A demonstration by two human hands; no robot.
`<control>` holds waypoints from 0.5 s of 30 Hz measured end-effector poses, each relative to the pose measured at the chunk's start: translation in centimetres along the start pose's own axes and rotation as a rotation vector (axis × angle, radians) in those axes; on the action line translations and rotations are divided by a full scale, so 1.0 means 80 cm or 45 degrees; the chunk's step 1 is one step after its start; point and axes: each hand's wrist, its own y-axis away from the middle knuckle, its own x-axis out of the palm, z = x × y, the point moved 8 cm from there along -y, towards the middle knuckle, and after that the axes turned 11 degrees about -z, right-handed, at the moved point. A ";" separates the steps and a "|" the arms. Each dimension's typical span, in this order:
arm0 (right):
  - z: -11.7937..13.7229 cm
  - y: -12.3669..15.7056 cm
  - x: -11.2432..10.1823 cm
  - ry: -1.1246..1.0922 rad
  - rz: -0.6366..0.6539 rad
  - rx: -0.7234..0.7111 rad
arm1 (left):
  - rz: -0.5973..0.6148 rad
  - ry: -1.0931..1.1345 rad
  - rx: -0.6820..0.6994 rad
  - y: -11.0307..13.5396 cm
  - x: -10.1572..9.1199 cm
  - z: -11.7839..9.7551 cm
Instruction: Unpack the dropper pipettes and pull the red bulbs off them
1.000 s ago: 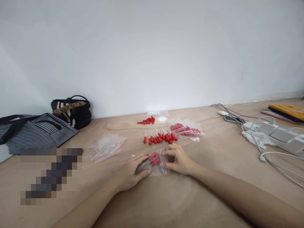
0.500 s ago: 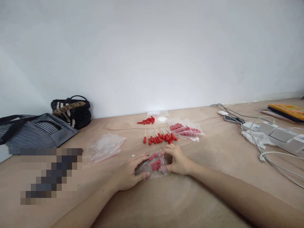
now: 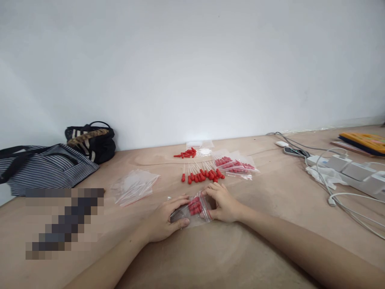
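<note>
The clear plastic zip bag (image 3: 192,220) lies between the hands, left hand (image 3: 167,216) gripping one end, right hand (image 3: 225,204) pinching its red-striped edge.

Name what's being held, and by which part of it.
A clear zip bag with red pieces inside: the right grip holds its red-striped zip edge; the left grip is on the opposite end, though whether pinching or pressing can't be told.
</note>
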 end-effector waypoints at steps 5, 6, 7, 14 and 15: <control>0.004 0.000 0.004 -0.014 0.014 -0.064 | 0.023 0.012 0.017 -0.001 -0.001 -0.005; 0.005 0.000 0.004 -0.017 0.013 -0.065 | 0.022 0.017 0.019 -0.001 -0.001 -0.006; 0.005 0.000 0.003 -0.020 0.009 -0.058 | 0.021 0.019 0.021 -0.002 -0.002 -0.006; 0.000 0.000 0.006 0.003 0.008 0.019 | 0.067 -0.059 0.053 0.001 0.003 -0.007; 0.000 0.000 0.006 0.007 0.014 0.018 | 0.066 -0.071 0.060 0.002 0.004 -0.008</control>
